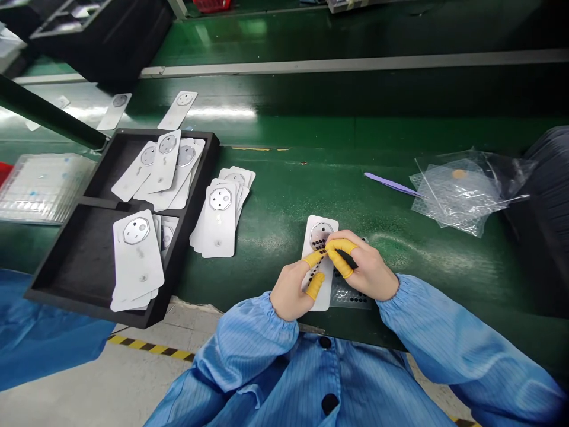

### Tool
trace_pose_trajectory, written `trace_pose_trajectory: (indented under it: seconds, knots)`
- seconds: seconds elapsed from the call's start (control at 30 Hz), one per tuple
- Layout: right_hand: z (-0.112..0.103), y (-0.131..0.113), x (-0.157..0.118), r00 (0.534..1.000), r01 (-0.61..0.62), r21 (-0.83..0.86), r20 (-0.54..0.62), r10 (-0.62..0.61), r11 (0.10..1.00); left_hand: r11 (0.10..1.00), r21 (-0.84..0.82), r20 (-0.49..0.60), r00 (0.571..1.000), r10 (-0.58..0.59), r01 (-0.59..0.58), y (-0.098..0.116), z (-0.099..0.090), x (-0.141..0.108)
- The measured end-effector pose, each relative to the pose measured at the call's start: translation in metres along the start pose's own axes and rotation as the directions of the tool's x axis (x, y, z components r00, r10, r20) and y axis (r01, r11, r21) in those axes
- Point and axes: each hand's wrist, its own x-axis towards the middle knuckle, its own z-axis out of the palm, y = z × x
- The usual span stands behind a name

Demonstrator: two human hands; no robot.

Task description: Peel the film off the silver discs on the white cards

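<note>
A white plate (324, 292) with a grey octagonal face lies in front of me, partly hidden by my hands. Over it is a clear strip with small black round dots (317, 267). My left hand (294, 289), in yellow finger cots, holds this strip near its thumb and index finger. At the strip's upper end my right hand (362, 264), also in yellow finger cots, has its thumb and index finger pinched together. Any tiny piece between those fingertips is too small to make out. Beneath my right hand lies a clear sheet with black dots (351, 295).
Left of me, a black divided tray (71, 267) holds several white plates; beside it is a stack of white plates (220, 222). Purple tweezers (391, 184) and clear plastic bags (466, 190) lie to the right. A co-worker's blue sleeve (44, 332) shows at the left.
</note>
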Motion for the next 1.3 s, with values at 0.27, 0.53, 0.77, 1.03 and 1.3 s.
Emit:
trace_pose_trajectory:
  seconds: [0.27, 0.53, 0.77, 1.03, 1.3]
  knots:
    - [-0.003, 0.004, -0.001, 0.996, 0.027, -0.030, 0.081, -0.024, 0.999, 0.999, 0.011, 0.030, 0.999, 0.031, -0.031, -0.002, -0.002, 0.001]
    - [-0.005, 0.007, 0.001, 0.998, -0.051, 0.009, 0.040, 0.051, 0.999, 0.999, 0.004, 0.068, 0.997, 0.035, -0.035, -0.001, -0.004, 0.003]
    - [-0.003, 0.011, -0.001, 1.000, 0.019, 0.010, -0.010, -0.019, 1.000, 1.000, -0.007, 0.062, 0.998, -0.009, 0.009, -0.001, -0.005, 0.002]
    - [0.001, 0.012, -0.007, 0.996, 0.092, -0.091, 0.029, -0.090, 0.992, 1.000, 0.020, 0.077, 0.997, -0.001, -0.001, -0.002, -0.003, 0.001]
    - [-0.002, 0.007, 0.001, 0.999, 0.037, -0.047, 0.040, -0.035, 0.998, 0.999, 0.050, 0.097, 0.995, 0.009, -0.014, 0.000, -0.005, 0.003]
